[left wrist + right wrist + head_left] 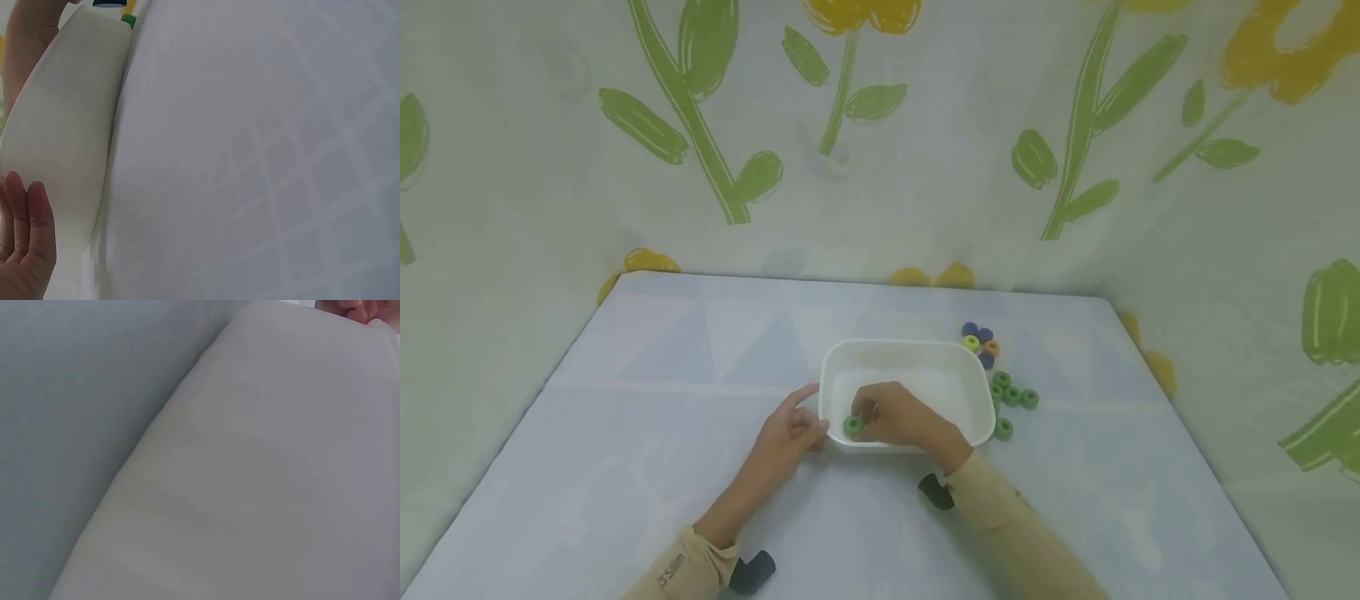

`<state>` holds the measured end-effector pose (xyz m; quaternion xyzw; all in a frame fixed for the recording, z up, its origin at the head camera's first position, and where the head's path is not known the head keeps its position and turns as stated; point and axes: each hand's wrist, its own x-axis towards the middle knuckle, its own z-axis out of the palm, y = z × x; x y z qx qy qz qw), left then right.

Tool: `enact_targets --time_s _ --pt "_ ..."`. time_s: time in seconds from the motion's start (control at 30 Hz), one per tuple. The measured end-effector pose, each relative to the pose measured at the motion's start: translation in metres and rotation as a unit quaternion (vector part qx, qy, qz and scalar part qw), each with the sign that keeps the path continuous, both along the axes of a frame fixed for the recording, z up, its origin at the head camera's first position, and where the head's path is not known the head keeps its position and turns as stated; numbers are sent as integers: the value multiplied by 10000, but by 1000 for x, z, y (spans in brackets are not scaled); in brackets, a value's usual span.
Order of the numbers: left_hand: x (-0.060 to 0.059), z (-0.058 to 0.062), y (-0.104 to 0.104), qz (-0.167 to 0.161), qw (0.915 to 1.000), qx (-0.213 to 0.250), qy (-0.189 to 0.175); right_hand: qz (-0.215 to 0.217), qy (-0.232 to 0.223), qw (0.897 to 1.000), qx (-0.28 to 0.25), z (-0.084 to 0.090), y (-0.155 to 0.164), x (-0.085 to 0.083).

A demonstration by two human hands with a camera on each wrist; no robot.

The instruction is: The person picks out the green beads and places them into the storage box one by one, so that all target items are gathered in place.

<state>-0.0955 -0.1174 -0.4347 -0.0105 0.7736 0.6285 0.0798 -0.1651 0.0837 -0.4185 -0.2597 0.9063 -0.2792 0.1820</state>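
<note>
A white rectangular tray [910, 346] stands on the table. Inside its near left corner, my right hand [891, 414] pinches a green ring-shaped bead [852, 427] at the fingertips; part of the grip is hidden by the hand itself. My left hand [790, 437] touches the tray's left side, index finger stretched along it and thumb at the near corner. Seen from the left wrist, the left fingers [40, 219] rest fairly straight by the tray's outer wall [75, 125]. The right wrist view is mostly filled by the outer wall [250, 456], with part of the left hand [362, 309] at its top.
Several green beads [1012, 396] lie right of the tray. Behind them sit blue beads [986, 360], a yellow bead [971, 342] and an orange bead [992, 347]. A pale patterned table [625, 467] carries everything, with a flower-printed cloth [925, 167] behind it.
</note>
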Motion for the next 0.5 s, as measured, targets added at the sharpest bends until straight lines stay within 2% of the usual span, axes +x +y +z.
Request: enact_targets --time_s 0.3,0.5 --pt "0 -1 1 48 9999 -46 -77 264 -156 9994 164 7 -9 1" --pt "-1 -4 1 49 10000 -35 -61 331 -180 9992 129 5 -10 1"
